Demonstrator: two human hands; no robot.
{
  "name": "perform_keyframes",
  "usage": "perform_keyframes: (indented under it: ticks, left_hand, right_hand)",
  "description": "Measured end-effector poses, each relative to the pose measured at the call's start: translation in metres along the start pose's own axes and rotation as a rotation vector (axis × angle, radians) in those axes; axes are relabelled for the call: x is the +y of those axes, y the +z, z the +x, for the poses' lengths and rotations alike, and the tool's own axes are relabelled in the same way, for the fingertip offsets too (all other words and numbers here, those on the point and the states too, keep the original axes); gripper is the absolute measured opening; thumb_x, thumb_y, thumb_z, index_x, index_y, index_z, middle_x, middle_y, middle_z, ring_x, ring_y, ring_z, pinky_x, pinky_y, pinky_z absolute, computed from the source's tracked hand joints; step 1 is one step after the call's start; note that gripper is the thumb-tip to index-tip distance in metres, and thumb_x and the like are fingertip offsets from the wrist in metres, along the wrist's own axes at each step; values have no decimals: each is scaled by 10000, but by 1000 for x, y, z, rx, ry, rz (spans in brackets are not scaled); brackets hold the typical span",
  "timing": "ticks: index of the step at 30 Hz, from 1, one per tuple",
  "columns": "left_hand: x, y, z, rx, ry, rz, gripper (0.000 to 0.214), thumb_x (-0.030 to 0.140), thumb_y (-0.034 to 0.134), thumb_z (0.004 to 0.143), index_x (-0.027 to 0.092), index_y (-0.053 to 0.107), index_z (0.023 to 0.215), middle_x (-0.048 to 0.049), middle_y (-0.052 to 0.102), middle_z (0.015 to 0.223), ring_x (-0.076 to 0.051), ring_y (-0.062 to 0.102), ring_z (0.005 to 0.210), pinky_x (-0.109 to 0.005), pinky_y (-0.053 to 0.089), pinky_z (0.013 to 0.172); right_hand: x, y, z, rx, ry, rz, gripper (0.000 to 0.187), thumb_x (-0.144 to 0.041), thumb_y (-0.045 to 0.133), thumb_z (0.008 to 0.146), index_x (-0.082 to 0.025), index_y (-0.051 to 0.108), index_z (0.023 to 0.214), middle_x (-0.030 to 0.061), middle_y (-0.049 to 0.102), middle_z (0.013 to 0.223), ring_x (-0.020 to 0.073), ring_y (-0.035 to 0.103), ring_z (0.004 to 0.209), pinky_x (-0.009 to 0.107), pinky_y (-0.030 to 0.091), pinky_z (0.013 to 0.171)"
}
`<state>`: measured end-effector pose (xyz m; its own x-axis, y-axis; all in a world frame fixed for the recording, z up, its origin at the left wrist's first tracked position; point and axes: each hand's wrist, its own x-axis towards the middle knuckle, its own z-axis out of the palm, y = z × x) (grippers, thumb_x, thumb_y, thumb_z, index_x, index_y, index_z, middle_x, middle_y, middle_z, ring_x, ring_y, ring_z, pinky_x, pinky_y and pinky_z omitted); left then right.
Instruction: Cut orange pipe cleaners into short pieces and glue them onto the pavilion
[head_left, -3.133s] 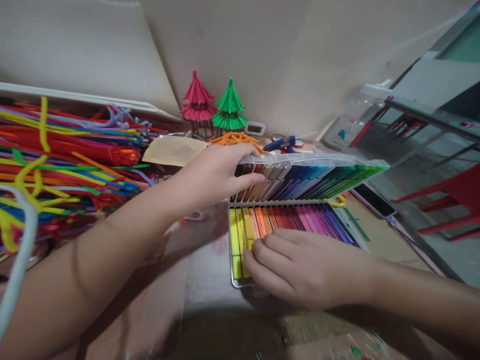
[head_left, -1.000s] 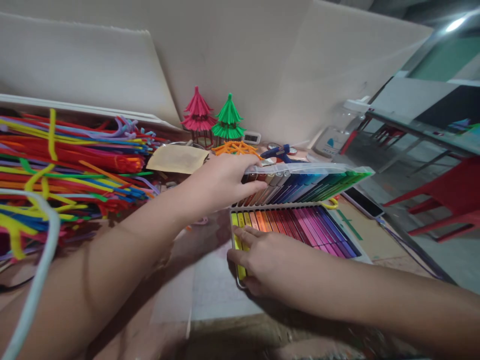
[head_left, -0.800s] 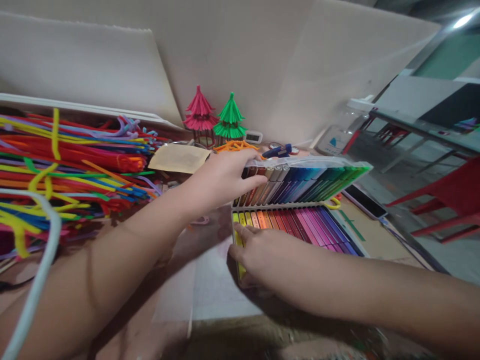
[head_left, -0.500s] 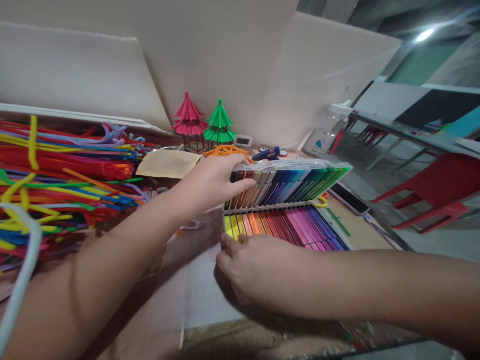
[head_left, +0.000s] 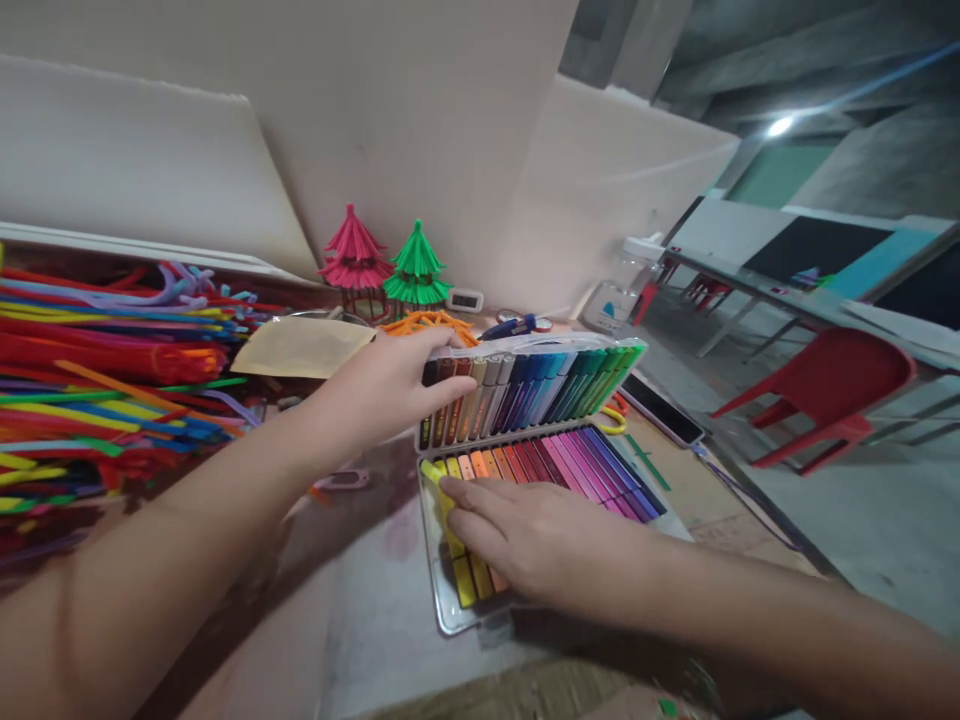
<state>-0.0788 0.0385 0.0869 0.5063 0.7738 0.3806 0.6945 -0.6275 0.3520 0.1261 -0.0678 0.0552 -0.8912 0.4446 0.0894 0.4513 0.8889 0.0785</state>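
An open marker case lies on the table. Its lower tray (head_left: 450,612) holds a row of markers running from yellow to purple. A raised upper tier (head_left: 540,385) holds brown, blue and green markers under a clear cover. My left hand (head_left: 382,385) grips the left end of that raised tier, thumb in front and fingers over the top. My right hand (head_left: 540,535) lies flat on the lower row, fingers stretched out, with the fingertips on the yellow markers (head_left: 454,545) at the left end.
A big pile of coloured pipe cleaners (head_left: 97,370) fills the left. A tan paper (head_left: 300,345), pink (head_left: 354,262) and green (head_left: 416,265) paper pagodas and orange sticks (head_left: 427,322) stand behind the case. A phone (head_left: 664,408) lies to its right, and beyond it a red chair (head_left: 825,390).
My right hand slid from the tray's left edge onto the yellow markers and its fingers flattened out. My left hand keeps its hold on the raised tier. The view swung right.
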Motion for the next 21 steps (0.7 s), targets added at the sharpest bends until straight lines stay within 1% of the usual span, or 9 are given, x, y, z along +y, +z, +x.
perform_keyframes:
  ticks: [2, 4, 6, 8, 10, 12, 15, 19, 21]
  left_hand:
    - [-1, 1, 1, 12, -5, -27, 403, 538, 568, 917, 207, 640, 1136, -77, 735, 1039, -266, 684, 895, -330, 450, 730]
    - [-2, 3, 1, 20, -21, -53, 391, 531, 581, 913, 198, 634, 1109, -74, 732, 1031, -260, 682, 889, -328, 446, 725]
    - [-1, 4, 1, 23, -30, -60, 377, 517, 593, 912, 193, 627, 1103, -71, 732, 1028, -253, 678, 884, -325, 445, 726]
    - [0, 4, 0, 29, -28, -48, 371, 496, 604, 915, 191, 621, 1127, -71, 732, 1042, -246, 675, 888, -323, 450, 742]
    - [2, 4, -1, 30, -36, -26, 361, 477, 616, 918, 189, 620, 1135, -69, 732, 1039, -243, 673, 885, -322, 453, 747]
    - [2, 4, -2, 20, -51, -10, 352, 470, 624, 921, 183, 620, 1125, -69, 731, 1011, -248, 673, 870, -324, 448, 727]
    - [2, 4, -2, 11, -46, -14, 360, 467, 622, 923, 182, 616, 1142, -72, 730, 1007, -260, 678, 881, -331, 446, 716]
    - [1, 2, -1, 9, -17, -24, 384, 512, 579, 930, 195, 622, 1143, -80, 729, 1036, -268, 680, 899, -344, 458, 749]
    - [-1, 2, 1, 3, -22, -10, 411, 554, 554, 922, 196, 629, 1109, -85, 728, 990, -282, 676, 871, -355, 454, 723]
  right_hand:
    - [-3, 3, -7, 79, -38, -66, 321, -95, 425, 1001, 21, 586, 1254, 292, 611, 1374, 283, 682, 1121, 406, 602, 839]
    - [-5, 5, -12, 206, -95, -123, 356, -101, 424, 999, 53, 569, 1285, 292, 661, 1298, 289, 699, 1083, 414, 603, 814]
    - [-5, 9, -16, 304, -123, -136, 350, -141, 451, 1007, 47, 584, 1271, 245, 729, 1136, 278, 717, 969, 403, 597, 738]
    - [-5, 16, -16, 306, -109, -115, 327, -170, 476, 1013, 21, 605, 1245, 162, 737, 924, 251, 695, 804, 385, 566, 640]
    - [-8, 23, -12, 262, -70, -89, 325, -173, 454, 1025, 14, 605, 1244, 108, 691, 809, 233, 643, 707, 380, 530, 592]
    - [-14, 30, -7, 239, -31, -57, 346, -191, 402, 1051, 18, 606, 1235, 105, 675, 801, 232, 619, 708, 386, 524, 609]
    - [-26, 34, -2, 252, 44, -16, 408, -263, 360, 1082, 26, 597, 1246, 123, 687, 844, 235, 616, 735, 384, 527, 650]
    - [-32, 30, -1, 253, 122, -31, 491, -347, 446, 1063, 54, 535, 1333, 128, 691, 866, 242, 621, 749, 376, 518, 650]
    - [-28, 27, -1, 279, 104, -60, 454, -340, 470, 1054, 34, 573, 1289, 106, 678, 825, 235, 614, 724, 364, 497, 609]
